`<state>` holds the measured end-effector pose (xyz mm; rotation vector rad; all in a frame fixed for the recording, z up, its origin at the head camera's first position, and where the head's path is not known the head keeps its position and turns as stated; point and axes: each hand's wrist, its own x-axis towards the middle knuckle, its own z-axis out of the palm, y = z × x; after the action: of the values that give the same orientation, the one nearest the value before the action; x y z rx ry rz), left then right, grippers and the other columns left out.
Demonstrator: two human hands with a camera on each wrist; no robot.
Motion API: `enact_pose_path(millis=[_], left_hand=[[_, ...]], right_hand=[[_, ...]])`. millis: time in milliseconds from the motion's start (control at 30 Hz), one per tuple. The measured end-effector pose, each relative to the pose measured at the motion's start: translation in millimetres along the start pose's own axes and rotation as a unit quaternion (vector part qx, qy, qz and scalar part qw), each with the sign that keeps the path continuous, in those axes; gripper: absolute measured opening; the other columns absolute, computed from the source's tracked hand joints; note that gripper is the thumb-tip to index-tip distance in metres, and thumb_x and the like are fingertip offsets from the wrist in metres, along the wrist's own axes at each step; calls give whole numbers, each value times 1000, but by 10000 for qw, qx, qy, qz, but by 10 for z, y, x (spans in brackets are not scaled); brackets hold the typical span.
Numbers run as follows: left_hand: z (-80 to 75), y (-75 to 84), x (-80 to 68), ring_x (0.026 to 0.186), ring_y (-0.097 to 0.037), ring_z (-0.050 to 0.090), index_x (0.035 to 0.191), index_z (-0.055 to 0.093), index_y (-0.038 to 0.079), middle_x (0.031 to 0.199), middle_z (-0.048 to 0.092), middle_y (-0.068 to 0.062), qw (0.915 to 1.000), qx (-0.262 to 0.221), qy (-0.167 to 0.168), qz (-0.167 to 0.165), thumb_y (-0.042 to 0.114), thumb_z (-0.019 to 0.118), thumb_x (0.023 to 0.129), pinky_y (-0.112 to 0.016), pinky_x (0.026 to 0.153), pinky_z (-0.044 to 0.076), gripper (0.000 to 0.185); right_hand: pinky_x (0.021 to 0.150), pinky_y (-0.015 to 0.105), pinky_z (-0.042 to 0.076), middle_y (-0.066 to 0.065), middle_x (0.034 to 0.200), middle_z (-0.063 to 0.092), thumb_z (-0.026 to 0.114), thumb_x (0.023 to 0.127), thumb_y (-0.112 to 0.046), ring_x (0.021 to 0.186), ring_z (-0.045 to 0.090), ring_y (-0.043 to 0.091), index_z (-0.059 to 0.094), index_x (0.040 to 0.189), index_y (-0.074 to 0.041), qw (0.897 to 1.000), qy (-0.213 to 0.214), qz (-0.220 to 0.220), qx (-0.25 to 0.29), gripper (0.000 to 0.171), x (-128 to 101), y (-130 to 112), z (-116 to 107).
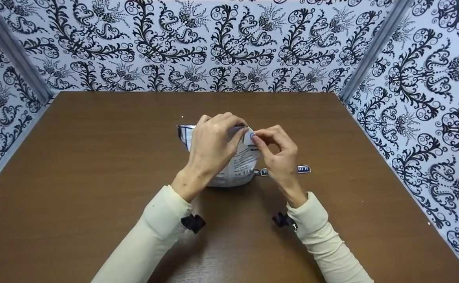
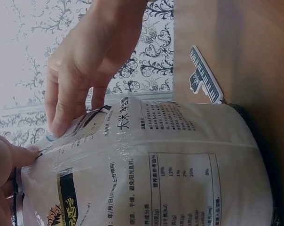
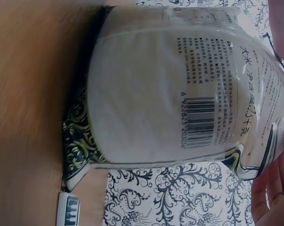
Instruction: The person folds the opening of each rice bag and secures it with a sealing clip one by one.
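Right fingertips [image 1: 257,137] pinch the top edge of the bag [image 1: 237,165] at its right corner, thumb and forefinger closed on the plastic. The left hand [image 1: 211,147] curls over the same top edge from the left, fingers wrapped across the mouth and thumb out of sight behind — it grips the bag rather than resting on it. In the left wrist view the fingers of the right hand [image 2: 74,77] press down on the crumpled upper seam while a left fingertip [image 2: 19,155] holds the film from the other side.

The bag stands upright at the middle of the table [image 1: 95,177], its long axis vertical, its mouth directly between the two hands and level with the fingers; neither hand is nearer, both are on it. The seam runs left to right between them.

The bag is clear plastic packed with white grain, rounded and full at the base, with black printed text, a table of figures and a barcode [image 3: 201,122] on its face — the top shows a dark border and is creased.

A small clip [image 1: 303,169] printed like piano keys lies on the table just right of the bag, near the right wrist. Both sleeves [image 1: 154,232] are cream.
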<state>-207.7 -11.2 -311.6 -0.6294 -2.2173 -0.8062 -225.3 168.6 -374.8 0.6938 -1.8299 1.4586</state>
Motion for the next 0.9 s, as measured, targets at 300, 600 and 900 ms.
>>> enact_pose_path(millis=[300, 600, 900], left_hand=[[2, 0, 2, 85, -15, 75, 100, 80, 13, 96, 80, 1, 10000, -54, 21, -2, 19, 76, 94, -35, 72, 44, 9], [1, 2, 8, 85, -15, 75, 100, 80, 13, 96, 81, 0, 10000, -42, 14, -28, 21, 76, 94, -34, 71, 44, 10], [-2, 8, 10, 84, -15, 75, 100, 81, 13, 97, 81, 0, 9999, -125, -3, -95, 21, 76, 94, -34, 71, 43, 11]], right_hand=[[76, 20, 53, 12, 92, 68, 76, 90, 3, 84, 63, 11, 78, 100, -2, 9999, -119, -4, -45, 11, -41, 46, -63], [72, 21, 52, 12, 90, 68, 76, 90, 3, 81, 61, 9, 78, 100, -3, 9996, -204, 70, -184, 12, -84, 107, -120], [71, 20, 52, 12, 91, 67, 74, 92, 1, 83, 63, 10, 77, 102, -3, 9986, -368, 182, -338, 11, -118, 129, -175]])
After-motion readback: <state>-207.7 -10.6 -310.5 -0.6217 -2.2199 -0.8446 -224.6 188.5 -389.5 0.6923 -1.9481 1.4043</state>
